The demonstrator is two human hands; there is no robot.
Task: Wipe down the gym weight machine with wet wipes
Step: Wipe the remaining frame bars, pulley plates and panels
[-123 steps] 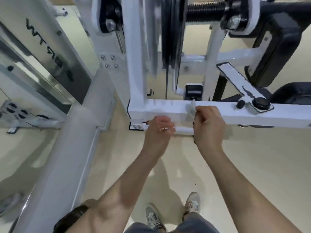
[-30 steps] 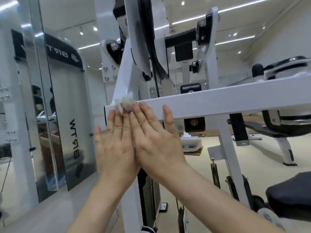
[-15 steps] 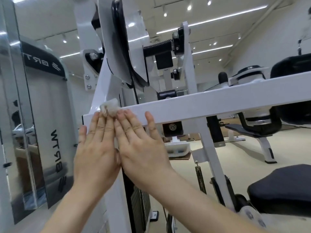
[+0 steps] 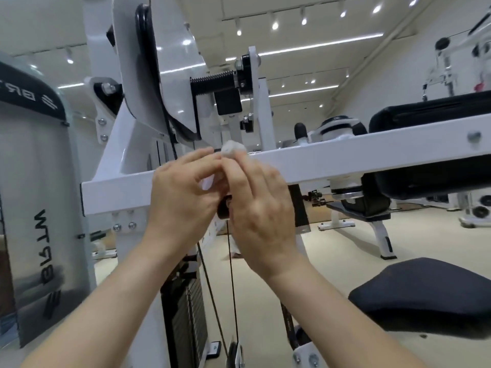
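- Left hand (image 4: 183, 197), fingers curled, pinches a white fold of the wet wipe (image 4: 232, 149) between thumb and fingers.
- Right hand (image 4: 261, 208) is close beside it, fingertips reaching up to the bunched wad of the wipe; blur hides whether they pinch it or only press it.
- That wad sits just above both hands' fingertips, at the top edge of the weight machine's white beam (image 4: 345, 163), which runs behind the hands.
- Below the hands, between the wrists, hangs a thin black cable (image 4: 232, 274).
- Right of the right forearm lies a black seat pad (image 4: 425, 290).
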